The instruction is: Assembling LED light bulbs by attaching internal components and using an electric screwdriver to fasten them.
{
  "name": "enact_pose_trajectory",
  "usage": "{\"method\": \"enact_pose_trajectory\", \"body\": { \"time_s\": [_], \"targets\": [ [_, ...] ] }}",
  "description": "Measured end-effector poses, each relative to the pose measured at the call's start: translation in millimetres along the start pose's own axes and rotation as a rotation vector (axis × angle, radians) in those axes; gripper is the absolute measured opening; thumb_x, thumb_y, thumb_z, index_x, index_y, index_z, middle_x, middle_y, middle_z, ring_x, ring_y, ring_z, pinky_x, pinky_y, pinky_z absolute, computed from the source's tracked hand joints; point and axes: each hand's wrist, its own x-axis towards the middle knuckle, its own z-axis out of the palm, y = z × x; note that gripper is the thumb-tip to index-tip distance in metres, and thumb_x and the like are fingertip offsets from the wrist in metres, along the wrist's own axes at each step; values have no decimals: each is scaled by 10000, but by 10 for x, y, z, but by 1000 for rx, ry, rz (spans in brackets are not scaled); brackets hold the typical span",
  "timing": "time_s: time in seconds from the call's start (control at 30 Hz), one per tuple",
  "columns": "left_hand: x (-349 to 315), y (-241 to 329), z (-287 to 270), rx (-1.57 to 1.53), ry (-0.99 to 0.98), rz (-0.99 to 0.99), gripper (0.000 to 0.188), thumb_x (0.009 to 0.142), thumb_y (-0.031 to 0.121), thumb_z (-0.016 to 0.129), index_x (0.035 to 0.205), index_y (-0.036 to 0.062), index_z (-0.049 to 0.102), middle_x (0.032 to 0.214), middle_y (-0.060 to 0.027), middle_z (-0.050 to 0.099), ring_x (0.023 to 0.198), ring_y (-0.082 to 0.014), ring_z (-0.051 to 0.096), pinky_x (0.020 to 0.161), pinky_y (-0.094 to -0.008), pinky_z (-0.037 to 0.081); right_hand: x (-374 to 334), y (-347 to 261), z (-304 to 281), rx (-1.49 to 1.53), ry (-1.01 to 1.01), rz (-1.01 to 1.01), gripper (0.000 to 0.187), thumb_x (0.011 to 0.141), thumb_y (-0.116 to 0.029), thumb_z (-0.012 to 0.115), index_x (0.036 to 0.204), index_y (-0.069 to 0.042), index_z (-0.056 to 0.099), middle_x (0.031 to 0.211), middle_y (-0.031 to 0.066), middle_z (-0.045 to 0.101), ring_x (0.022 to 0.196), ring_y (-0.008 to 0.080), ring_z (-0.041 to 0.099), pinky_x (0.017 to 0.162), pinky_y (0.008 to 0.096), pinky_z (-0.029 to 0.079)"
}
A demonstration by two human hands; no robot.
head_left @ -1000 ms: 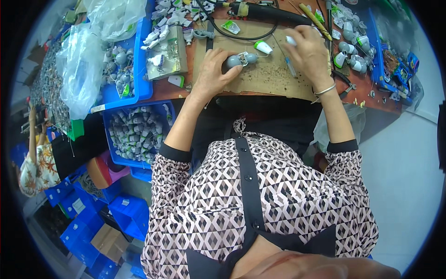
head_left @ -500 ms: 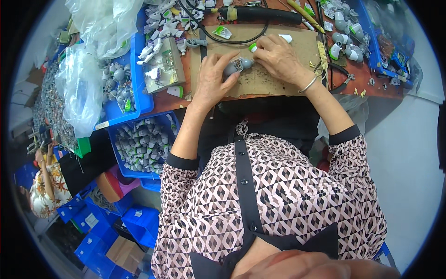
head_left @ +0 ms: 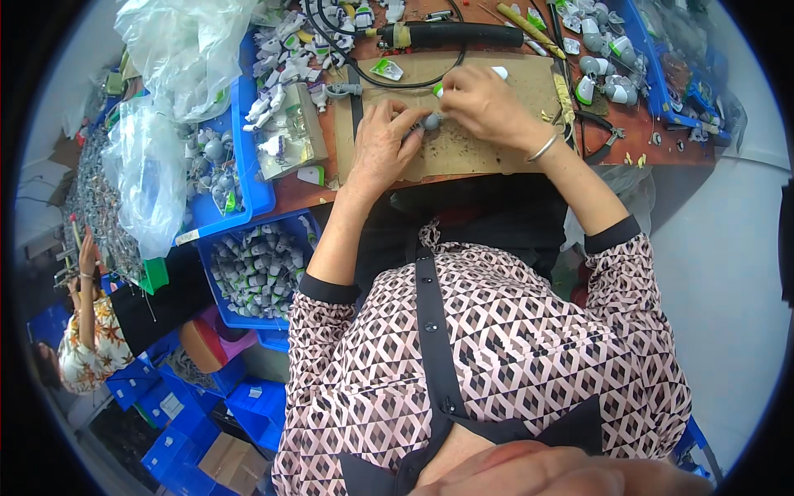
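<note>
Over a brown cardboard sheet (head_left: 463, 157), both hands work close together. My left hand (head_left: 385, 145) is curled, thumb and fingers closed around a small grey part with a rounded grey knob (head_left: 431, 121) showing at the fingertips. My right hand (head_left: 488, 103), with a bangle at the wrist, pinches just beside that knob; what lies between its fingers is hidden. Behind the right hand, a white part with a green collar (head_left: 438, 89) shows partly on the cardboard. A clear and green scrap (head_left: 387, 69) lies farther back.
A black cylindrical tool (head_left: 455, 35) with a cable lies at the back. Pliers (head_left: 608, 142) rest at right. White parts (head_left: 281, 50) are heaped at left, near a box-shaped block (head_left: 294, 136). Blue bins (head_left: 260, 194) hold grey parts. Another person (head_left: 95, 331) works at far left.
My right hand has drawn in toward my left, and less of the grey part shows between them. The view has shifted slightly. The other person's hand at far left has risen.
</note>
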Motion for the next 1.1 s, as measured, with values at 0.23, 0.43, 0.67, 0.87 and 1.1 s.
{"method": "enact_pose_trajectory", "body": {
  "time_s": [0.23, 0.43, 0.67, 0.87, 1.1],
  "targets": [
    [-83, 57, -238, -146, -14, -76, 560, 755, 183, 730, 1267, 80, 530, 1099, -142, 538, 1010, -338, 506, 907, -430, 422, -204, 444, -117, -85, -55, 168, 359, 759, -101, 712, 1091, -55, 583, 1059, 97, 535, 1015, 294, 522, 870, 400, 460],
    [-264, -62, -292, -103, 29, -116, 436, 767, 197, 725, 1155, 53, 587, 1053, -136, 583, 1016, -317, 520, 895, -417, 429, -302, 504, -174, -19, -62, 184, 403, 762, -82, 704, 1134, -55, 551, 1063, 114, 531, 1009, 312, 526, 875, 397, 459],
    [-293, -117, -268, -90, 39, -135, 336, 799, 250, 696, 1062, 46, 646, 977, -114, 607, 946, -314, 531, 852, -411, 435, 9, -100, -207, 60, 119, 173, 371, 792, -119, 702, 1132, -56, 568, 1040, 129, 573, 947, 329, 580, 829, 400, 490],
    [-235, -137, -231, -109, 76, -107, 342, 794, 268, 700, 1061, 59, 656, 934, -107, 599, 928, -312, 530, 844, -414, 428, 147, -385, 181, 290, 102, 66, 347, 803, -162, 702, 1115, -49, 600, 1043, 131, 586, 964, 326, 577, 838, 399, 485],
    [-273, -178, -228, -129, 83, -128, 321, 782, 272, 708, 1022, 64, 660, 919, -98, 597, 921, -301, 528, 852, -415, 418, 277, -484, 89, 126, -31, 7, 332, 754, -146, 702, 1048, -21, 613, 984, 106, 583, 965, 289, 567, 811, 368, 494]
  ]
}}
